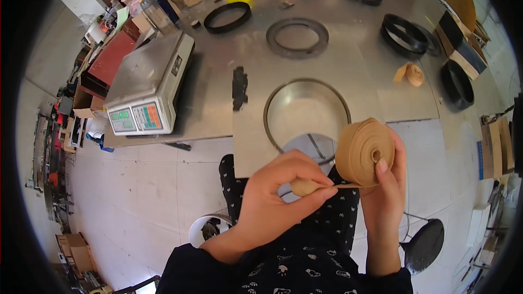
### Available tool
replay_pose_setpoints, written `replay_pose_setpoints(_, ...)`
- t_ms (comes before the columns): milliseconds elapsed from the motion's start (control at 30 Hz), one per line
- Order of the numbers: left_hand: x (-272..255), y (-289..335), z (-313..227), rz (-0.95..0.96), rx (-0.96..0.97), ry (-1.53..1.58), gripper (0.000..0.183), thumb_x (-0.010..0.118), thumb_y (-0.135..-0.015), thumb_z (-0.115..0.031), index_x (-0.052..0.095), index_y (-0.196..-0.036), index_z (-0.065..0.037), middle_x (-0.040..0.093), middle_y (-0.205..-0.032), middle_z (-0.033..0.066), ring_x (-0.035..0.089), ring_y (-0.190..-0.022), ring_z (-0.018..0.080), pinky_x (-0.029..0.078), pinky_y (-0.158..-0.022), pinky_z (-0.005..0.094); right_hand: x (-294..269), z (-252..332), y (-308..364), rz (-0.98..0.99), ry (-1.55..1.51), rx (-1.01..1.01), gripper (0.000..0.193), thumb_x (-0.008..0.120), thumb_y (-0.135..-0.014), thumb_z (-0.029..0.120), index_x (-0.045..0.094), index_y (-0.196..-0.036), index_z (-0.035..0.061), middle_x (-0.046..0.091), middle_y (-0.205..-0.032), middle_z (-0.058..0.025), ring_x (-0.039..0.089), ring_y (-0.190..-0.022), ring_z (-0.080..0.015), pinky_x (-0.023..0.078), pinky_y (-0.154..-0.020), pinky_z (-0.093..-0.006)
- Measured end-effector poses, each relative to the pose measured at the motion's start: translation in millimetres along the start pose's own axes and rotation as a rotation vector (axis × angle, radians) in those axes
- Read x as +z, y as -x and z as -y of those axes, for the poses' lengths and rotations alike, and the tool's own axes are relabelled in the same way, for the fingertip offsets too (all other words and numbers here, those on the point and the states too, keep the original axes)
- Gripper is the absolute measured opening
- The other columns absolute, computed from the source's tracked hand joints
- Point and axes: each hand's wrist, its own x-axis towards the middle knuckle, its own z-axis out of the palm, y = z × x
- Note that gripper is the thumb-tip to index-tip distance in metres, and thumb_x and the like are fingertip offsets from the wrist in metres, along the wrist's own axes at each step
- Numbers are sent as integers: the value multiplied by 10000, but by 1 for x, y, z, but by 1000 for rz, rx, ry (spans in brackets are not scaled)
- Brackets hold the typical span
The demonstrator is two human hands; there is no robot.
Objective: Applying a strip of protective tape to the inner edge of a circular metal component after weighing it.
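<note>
My right hand (388,185) grips a fat roll of tan paper tape (364,151), thumb at its core hole. My left hand (278,196) pinches the loose end of the tape (306,187), pulled off the roll toward the left. Both hands are held over my lap, just in front of a thin metal ring (306,113) lying on the metal table (354,65). My dark patterned sleeves and trousers fill the lower middle.
A digital scale (150,84) stands at the table's left. Several rings lie farther back: a grey one (297,37) and black ones (227,17) (404,34) (456,84). A small tan tape roll (412,73) lies at right. A black stool (425,245) stands at lower right.
</note>
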Motion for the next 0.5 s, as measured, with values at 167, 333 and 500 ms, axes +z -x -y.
replay_pose_setpoints(167,-14,29,-2,36,-42,111,167,783,-781,73,694,-882,-26,641,-954,61,625,-885,158,493,-822,278,2,-8,38,62,-35,103,609,563,-980,190,302,-1518,77,426,-1488,-151,485,-1359,-291,466,-1083,-457)
replay_pose_setpoints(333,-20,58,-1,-3,157,87,207,761,-783,95,689,-919,-44,698,-1071,98,666,-966,217,507,-833,309,-13,-25,60,66,-359,277,605,575,-971,209,327,-1508,87,474,-1455,-152,530,-1319,-294,496,-1053,-446)
replay_pose_setpoints(500,-21,83,-11,267,495,-238,198,802,-740,65,675,-854,-37,746,-934,194,707,-823,318,566,-729,388,-34,-32,65,199,-757,468,434,593,-978,276,549,-1321,14,576,-1265,-140,572,-1123,-269,602,-901,-335)
